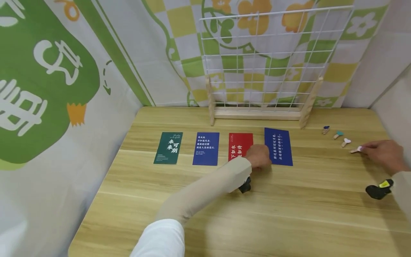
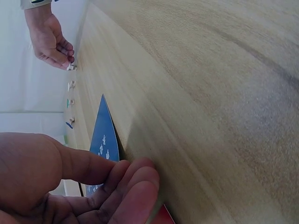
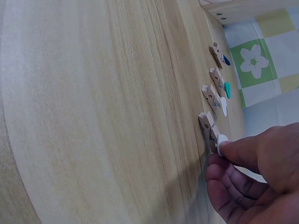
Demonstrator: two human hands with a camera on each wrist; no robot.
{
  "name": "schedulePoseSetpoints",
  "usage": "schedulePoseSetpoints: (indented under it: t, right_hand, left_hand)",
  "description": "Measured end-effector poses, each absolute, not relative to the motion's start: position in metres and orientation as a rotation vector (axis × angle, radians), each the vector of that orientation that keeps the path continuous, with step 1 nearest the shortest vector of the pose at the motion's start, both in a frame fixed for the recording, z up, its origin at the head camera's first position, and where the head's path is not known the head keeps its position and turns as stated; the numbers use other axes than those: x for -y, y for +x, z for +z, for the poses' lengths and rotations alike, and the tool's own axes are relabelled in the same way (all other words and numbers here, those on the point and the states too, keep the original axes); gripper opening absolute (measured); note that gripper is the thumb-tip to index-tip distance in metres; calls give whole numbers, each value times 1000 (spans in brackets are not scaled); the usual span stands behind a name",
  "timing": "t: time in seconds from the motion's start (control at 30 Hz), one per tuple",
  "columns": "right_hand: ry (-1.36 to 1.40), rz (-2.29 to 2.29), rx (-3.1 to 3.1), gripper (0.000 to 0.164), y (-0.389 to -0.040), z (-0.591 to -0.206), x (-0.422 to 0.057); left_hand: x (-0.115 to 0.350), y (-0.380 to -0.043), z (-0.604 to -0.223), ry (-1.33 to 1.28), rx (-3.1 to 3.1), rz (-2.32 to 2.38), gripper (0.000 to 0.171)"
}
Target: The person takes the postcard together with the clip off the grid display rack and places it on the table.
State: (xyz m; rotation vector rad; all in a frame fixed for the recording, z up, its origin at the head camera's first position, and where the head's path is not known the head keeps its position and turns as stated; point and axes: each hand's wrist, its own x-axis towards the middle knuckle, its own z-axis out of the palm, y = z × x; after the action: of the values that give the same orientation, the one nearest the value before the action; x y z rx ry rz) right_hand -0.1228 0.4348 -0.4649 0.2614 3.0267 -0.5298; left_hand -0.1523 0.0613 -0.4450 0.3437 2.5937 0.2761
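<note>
My left hand pinches the lower left edge of a blue card with white writing. In the left wrist view this card shows at a slant behind the curled fingers. Just left of it lies a red card, partly hidden by the same hand. At the right side of the table, my right hand holds a small wooden clothespin by its white-topped end, between thumb and forefinger. The clothespin's bare wooden tip points left, low over the tabletop.
A green card and another blue card lie to the left on the wooden table. Behind stands a white wire grid on a wooden base. Three more clothespins, topped blue, teal and white, lie back right.
</note>
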Motion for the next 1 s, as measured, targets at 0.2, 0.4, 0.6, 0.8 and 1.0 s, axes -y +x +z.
schedulePoseSetpoints:
  t: [0.2,0.4,0.6,0.8,1.0]
  right_hand:
    - [339,-513,-2978,31,-124,-462,-433]
    - [361,-551,-2972,32,-121,-461,-431]
    - [397,-583,-2984,35,-120,-464,-429]
    - [453,-628,-3037,33,-120,-471,-425]
    - [445,-651,-3086,31,-120,-475,-423]
  left_hand:
    - [-62,-151,-445,337,-2581,251,29]
    - [-62,-151,-444,330,-2570,213,33]
    - [-61,-151,-442,345,-2549,219,34]
    - [-61,-151,-443,334,-2542,208,31]
    - [-63,-152,-445,338,-2550,176,29]
